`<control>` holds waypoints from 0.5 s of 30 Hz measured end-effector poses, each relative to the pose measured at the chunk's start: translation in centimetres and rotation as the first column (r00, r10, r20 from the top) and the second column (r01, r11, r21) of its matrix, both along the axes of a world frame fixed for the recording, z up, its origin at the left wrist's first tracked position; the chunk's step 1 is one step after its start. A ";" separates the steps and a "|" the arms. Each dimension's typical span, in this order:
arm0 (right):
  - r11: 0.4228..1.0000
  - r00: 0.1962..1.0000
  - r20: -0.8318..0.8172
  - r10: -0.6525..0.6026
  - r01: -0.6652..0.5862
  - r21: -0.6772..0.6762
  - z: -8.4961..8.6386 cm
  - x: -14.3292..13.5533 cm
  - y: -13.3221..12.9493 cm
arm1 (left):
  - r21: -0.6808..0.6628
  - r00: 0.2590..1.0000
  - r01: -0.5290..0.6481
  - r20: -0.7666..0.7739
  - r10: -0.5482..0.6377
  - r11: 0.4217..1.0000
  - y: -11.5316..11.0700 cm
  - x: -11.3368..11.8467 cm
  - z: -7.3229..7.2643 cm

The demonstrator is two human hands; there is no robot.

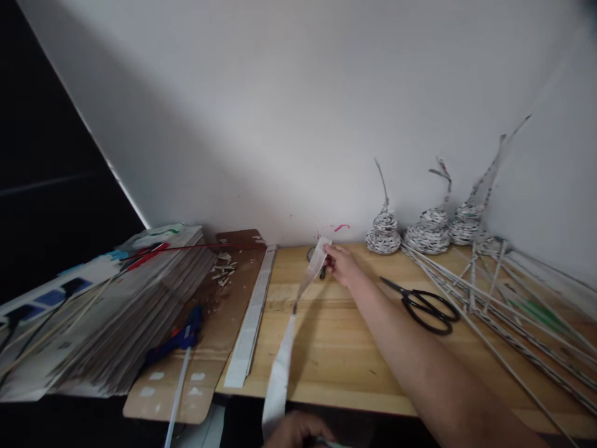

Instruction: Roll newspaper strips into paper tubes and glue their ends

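A long pale paper strip point(278, 376) stretches up over the wooden table, narrow and twisted near its middle. Its upper end is pinched in my right hand point(342, 264), near the back of the table. My left hand point(301, 430) is at the bottom edge of the view, fingers curled at the strip's lower end; part of it is cut off. Something dark and thin shows beside the left fingers, too hidden to name. Behind the strip's upper end lies a small dark object, partly covered.
Flat paper strips point(247, 336) lie left of centre, beside brown cardboard point(228, 311) with a blue glue gun point(189, 333). A newspaper stack point(140, 323) stands farther left. Black scissors point(426, 309), woven paper pieces point(383, 233) and long paper sticks point(494, 326) are at right.
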State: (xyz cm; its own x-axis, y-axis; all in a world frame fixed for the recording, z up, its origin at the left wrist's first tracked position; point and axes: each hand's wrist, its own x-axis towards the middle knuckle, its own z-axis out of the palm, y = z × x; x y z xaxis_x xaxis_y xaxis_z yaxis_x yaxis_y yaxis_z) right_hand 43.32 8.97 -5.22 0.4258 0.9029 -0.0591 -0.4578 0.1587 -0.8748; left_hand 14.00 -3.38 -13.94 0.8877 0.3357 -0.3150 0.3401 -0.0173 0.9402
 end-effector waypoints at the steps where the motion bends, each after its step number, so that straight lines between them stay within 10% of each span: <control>1: 1.000 1.000 -0.018 -0.002 0.002 0.008 0.2 0.1 -0.1 | 0.030 0.998 -0.050 -0.029 0.051 0.998 -0.1 -0.7 -1.7; 4: 1.000 0.999 -0.049 -0.009 0.010 0.027 0.9 0.2 -0.3 | 0.178 0.998 0.058 -0.014 -0.057 0.982 -0.1 -1.2 -3.5; 10: 0.998 0.996 -0.065 -0.057 0.058 0.021 1.6 0.5 -0.8 | 0.720 0.971 0.097 0.084 -0.224 0.687 -0.1 -2.1 2.5; 15: 0.979 0.972 -0.115 -0.203 0.204 -0.005 2.1 2.0 -0.9 | 0.632 0.872 -0.485 0.296 0.389 0.604 -2.2 -7.6 2.2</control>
State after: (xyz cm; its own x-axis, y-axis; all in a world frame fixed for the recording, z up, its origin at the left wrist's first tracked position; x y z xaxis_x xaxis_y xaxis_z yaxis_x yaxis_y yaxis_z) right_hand 45.28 8.11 -3.12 0.5913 0.7987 -0.1116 -0.5119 0.2647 -0.8173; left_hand 6.39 -5.55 -11.72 0.5905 0.7674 0.2499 0.3680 -0.5316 0.7629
